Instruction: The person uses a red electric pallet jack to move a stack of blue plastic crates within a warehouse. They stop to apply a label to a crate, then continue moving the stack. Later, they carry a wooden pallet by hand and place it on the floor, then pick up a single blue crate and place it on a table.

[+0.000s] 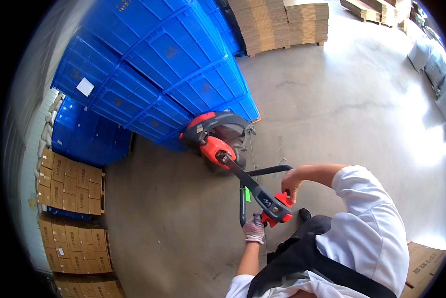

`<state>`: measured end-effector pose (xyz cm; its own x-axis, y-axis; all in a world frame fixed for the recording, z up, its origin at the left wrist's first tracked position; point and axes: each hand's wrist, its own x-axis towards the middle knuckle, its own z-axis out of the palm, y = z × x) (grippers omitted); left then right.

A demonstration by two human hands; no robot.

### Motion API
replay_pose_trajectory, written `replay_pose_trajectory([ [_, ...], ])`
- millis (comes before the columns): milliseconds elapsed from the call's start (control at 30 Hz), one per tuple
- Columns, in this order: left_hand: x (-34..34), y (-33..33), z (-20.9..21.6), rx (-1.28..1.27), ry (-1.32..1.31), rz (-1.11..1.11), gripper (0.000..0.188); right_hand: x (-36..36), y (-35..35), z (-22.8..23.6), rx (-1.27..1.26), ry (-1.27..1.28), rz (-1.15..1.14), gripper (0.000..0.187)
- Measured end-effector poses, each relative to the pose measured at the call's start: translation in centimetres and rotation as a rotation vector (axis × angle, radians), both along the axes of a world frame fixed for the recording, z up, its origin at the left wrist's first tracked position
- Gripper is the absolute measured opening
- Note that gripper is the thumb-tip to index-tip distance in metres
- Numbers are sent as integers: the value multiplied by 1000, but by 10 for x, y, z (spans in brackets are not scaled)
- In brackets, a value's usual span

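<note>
A red and black powered pallet truck (218,144) stands ahead of me, close against a tall stack of blue plastic crates (183,59). Its tiller arm slants back toward my body and ends in a control handle (272,204) with red grips. My left hand (254,229), in a light knitted glove, is closed on the handle's left side. My right hand (292,183), bare, wraps round the red grip on the other side. A black tubular bar (243,203) runs beside the tiller, with a bright green tag (247,194) near it. The truck's forks are hidden.
Brown cartons (69,184) are stacked on pallets along the left wall, beside more blue crates (88,131). Flat cardboard stacks (282,25) stand at the far side. White sacks (434,64) line the far right; cartons (421,263) sit at the lower right. Grey concrete floor (168,223) lies between.
</note>
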<state>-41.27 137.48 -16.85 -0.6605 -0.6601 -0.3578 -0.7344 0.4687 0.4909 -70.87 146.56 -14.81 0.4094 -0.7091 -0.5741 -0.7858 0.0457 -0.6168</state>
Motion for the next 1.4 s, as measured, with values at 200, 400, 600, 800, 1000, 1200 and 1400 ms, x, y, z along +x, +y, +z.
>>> replay_pose_trajectory([
  [200, -13, -20, 57, -84, 14, -171, 78, -11, -15, 66, 35, 25, 12, 62],
  [400, 16, -109, 110, -80, 293, -286, 66, 5, -88, 137, 220, -100, -130, 52],
  [600, 26, -248, 214, -237, 735, -336, 48, 36, -192, 213, 448, -261, -393, 50],
  [800, 54, -377, 212, -322, 799, -384, 47, 90, -265, 214, 424, -462, -613, 47],
  [1000, 102, -455, 193, -359, 808, -416, 44, 187, -322, 224, 467, -657, -799, 58],
  [1200, 137, -545, 177, -417, 848, -398, 38, 253, -385, 193, 466, -615, -889, 58],
  [1400, 174, -650, 154, -144, 769, -503, 35, 349, -472, 181, 358, -653, -1069, 59],
])
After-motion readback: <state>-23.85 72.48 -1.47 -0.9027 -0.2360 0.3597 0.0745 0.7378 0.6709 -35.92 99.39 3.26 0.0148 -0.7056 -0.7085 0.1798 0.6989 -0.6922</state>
